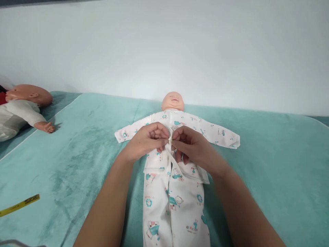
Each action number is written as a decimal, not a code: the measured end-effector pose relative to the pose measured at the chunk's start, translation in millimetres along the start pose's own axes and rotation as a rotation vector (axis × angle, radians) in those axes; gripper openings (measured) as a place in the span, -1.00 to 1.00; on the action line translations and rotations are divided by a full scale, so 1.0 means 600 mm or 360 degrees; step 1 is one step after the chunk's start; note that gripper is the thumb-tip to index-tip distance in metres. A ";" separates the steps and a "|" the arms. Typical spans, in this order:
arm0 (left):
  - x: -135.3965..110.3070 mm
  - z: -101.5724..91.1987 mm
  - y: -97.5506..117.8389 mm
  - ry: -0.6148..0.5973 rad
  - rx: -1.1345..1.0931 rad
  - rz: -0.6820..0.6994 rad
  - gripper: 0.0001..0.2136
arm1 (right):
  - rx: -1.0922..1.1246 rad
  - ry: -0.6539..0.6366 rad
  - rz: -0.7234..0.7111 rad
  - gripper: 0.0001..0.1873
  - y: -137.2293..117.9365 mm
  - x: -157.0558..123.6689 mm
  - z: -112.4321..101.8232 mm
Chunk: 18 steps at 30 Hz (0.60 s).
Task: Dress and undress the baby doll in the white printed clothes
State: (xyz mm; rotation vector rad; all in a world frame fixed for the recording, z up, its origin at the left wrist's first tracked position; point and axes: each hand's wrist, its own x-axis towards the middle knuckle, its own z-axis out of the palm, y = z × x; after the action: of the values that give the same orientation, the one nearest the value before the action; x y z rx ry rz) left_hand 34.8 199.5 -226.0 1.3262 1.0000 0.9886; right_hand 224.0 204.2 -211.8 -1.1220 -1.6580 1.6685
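A baby doll (173, 101) lies on its back, dressed in a white printed shirt (197, 123) and matching trousers (185, 206). Both sleeves are spread out to the sides. Over the doll's belly, my left hand (150, 137) pinches one front edge of the shirt. My right hand (189, 142) pinches the opposite edge, its fingertips almost meeting those of the left. A small pale fastening shows between the fingertips, too small to make out. Below the hands the shirt's front hangs apart, with its hem over the trousers.
A second doll (28, 111) in white clothing lies at the far left. A yellow strip with dark marks (20, 205) rests on the teal cloth (84, 161) at lower left. Behind the cloth rises a pale wall (164, 48). A grey cord-like thing (17, 243) shows at the bottom left.
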 end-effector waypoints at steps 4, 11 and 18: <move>0.000 -0.006 -0.005 0.0044 0.0061 0.0043 -0.84 | 0.0141 0.0008 -0.0113 -0.89 0.006 0.000 -0.008; -0.010 -0.010 0.013 -0.0068 0.0561 -0.0101 -0.72 | -0.0177 -0.0140 -0.0160 -0.90 0.002 -0.009 -0.006; 0.009 -0.032 -0.016 0.0777 0.0671 0.0102 -0.68 | -0.0449 -0.0504 -0.0066 -0.82 -0.013 -0.027 -0.004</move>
State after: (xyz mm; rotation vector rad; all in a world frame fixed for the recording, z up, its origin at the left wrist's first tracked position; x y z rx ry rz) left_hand 18.2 210.0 -235.5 1.4958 1.6120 1.2276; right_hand 233.0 192.5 -201.0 -0.9751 -2.1555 1.6906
